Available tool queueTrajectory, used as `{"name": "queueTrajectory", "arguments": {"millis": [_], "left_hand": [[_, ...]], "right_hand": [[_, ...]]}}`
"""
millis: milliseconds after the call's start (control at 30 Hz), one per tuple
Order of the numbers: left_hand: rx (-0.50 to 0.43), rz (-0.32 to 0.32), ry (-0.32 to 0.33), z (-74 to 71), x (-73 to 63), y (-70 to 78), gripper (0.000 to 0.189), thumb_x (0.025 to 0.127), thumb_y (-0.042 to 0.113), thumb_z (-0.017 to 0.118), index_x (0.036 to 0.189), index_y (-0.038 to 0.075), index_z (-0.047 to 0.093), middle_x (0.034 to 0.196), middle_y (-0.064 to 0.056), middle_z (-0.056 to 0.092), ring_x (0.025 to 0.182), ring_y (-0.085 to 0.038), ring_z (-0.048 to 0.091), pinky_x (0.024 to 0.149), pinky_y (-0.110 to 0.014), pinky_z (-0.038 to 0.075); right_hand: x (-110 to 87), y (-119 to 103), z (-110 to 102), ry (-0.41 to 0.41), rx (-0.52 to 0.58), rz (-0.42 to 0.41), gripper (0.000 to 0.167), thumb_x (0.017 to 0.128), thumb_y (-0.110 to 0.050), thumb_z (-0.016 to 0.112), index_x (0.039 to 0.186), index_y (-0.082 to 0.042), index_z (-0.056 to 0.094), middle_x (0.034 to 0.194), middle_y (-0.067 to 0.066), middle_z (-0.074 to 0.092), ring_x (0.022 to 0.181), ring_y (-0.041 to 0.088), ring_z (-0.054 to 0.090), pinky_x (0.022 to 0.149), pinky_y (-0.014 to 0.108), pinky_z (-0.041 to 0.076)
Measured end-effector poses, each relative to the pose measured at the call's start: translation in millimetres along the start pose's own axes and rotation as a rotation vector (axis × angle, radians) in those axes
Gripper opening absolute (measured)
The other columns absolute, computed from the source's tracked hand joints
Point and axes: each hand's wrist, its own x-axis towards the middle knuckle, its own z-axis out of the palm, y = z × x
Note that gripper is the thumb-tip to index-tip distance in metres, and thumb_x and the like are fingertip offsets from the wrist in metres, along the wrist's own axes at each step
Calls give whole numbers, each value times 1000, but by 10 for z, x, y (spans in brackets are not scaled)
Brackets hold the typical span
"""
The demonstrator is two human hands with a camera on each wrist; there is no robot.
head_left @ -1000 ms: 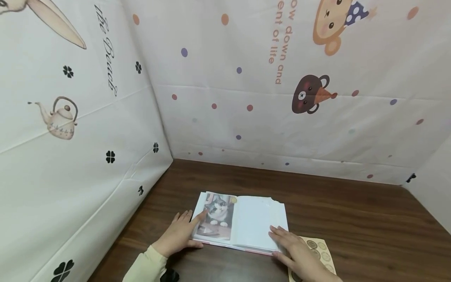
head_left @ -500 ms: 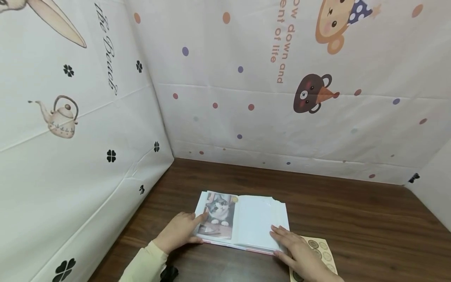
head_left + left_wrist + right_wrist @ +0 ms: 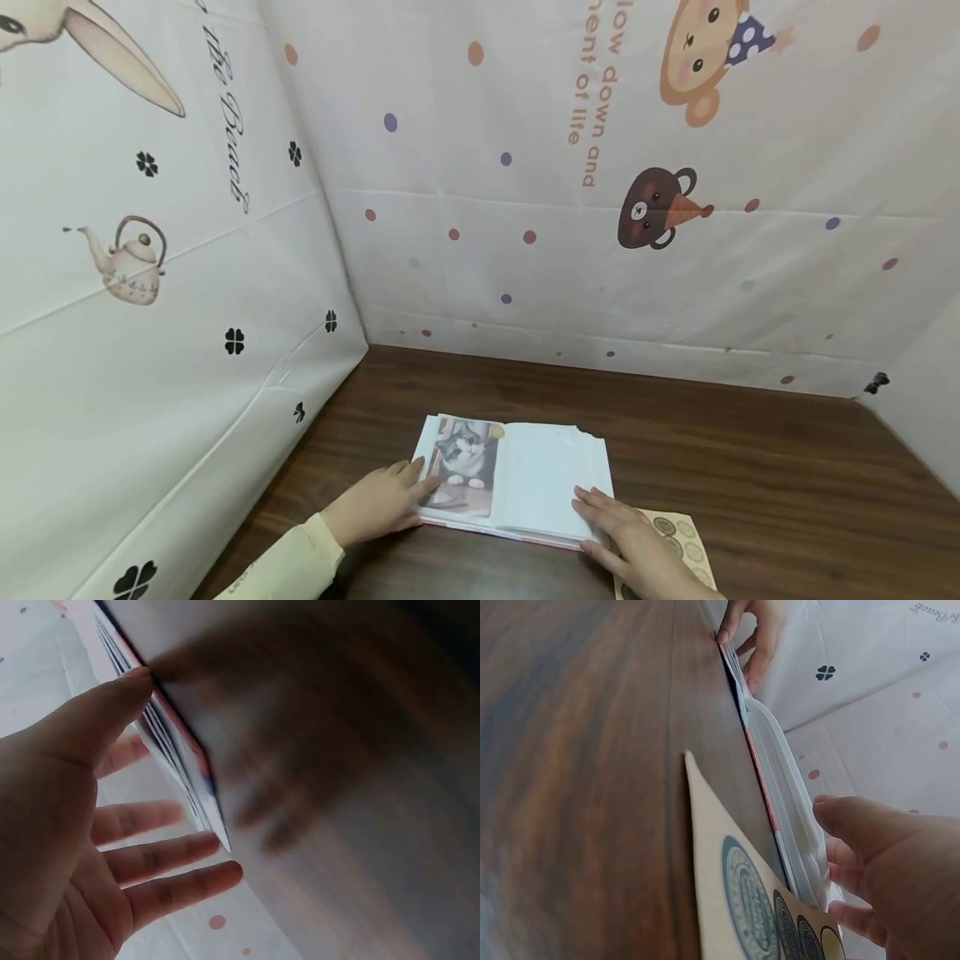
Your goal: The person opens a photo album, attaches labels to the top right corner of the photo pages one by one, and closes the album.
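An open photo album (image 3: 551,475) lies on the wooden table; its right page is plain white. Its left page bears a cat photo (image 3: 467,467) with a small round gold sticker at the top corner. My left hand (image 3: 377,506) rests at the album's lower left, fingertips on the page beside the photo. In the left wrist view its thumb touches the album's edge and its fingers are spread. My right hand (image 3: 637,537) lies with relaxed fingers on the right page's lower corner. Partly beneath that hand is a tan sheet of round stickers (image 3: 688,537).
The dark wooden table (image 3: 750,467) runs back to a printed white cloth wall (image 3: 465,275). Another white cloth (image 3: 172,400) with clovers and a teapot closes off the left side. The sticker sheet's corner lifts off the table in the right wrist view.
My left hand has shifted slightly down along the album's left edge, its fingers now further onto the page. The right hand stays put. The head view has tilted slightly.
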Motion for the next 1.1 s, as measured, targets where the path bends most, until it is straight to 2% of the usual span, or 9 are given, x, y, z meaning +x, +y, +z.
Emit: {"name": "queueTrajectory", "arguments": {"millis": [100,167,333,467,633,800,900,1000,1100], "left_hand": [[-30,-5,-60,-7,-55,-23,52,85,41,69,131,19,59,126,-14,64,104,-28,68,80,-36,58],[-13,26,-55,-10,-81,-26,49,85,38,69,130,19,60,121,-13,67,103,-26,69,80,-34,58],[113,151,76,-9,-78,-8,40,80,25,72,117,14,65,96,-12,74,84,-22,73,65,-27,58],[178,203,162,-1,-67,2,37,73,19,72,109,12,67,86,-9,75,72,-18,72,53,-26,55],[208,237,206,20,-84,-17,34,70,18,69,104,12,70,83,-8,74,70,-17,71,51,-26,53],[294,265,226,9,-102,-48,28,75,20,66,102,14,72,86,-5,74,76,-16,71,57,-25,55],[340,301,255,-7,-98,-63,24,86,14,54,102,14,72,86,-4,74,77,-14,71,61,-24,56],[372,336,302,-5,-84,-78,45,96,4,30,100,14,73,85,-3,73,78,-13,70,66,-24,56],[392,356,338,2,-79,-102,65,96,3,8,99,14,73,87,-2,73,80,-13,69,69,-25,56]], "right_hand": [[-12,19,41,16,-7,-13,47,85,-38,70,125,-15,64,132,0,62,116,25,61,86,43,52],[-16,28,58,18,-7,-16,47,84,-38,70,125,-15,64,132,0,62,117,25,61,86,43,51],[-11,22,58,9,-3,-12,47,84,-36,71,125,-14,64,132,1,62,117,27,61,86,45,52],[-10,12,44,-12,12,-8,47,86,-37,69,126,-14,63,133,2,61,117,28,60,86,46,52],[-8,-1,29,-23,13,1,47,86,-38,68,127,-15,63,134,2,61,118,28,60,86,46,52],[0,-3,25,1,-9,9,46,85,-36,70,125,-15,64,133,0,61,118,27,60,86,46,52],[0,-3,17,3,-10,6,46,85,-36,70,125,-15,64,133,0,61,117,27,60,86,46,52],[-2,-5,12,-11,-4,11,45,86,-36,69,125,-15,64,133,0,61,117,27,60,86,47,52],[-3,-5,9,-19,-1,15,45,86,-37,69,125,-15,64,133,0,61,118,27,60,86,47,52]]}}
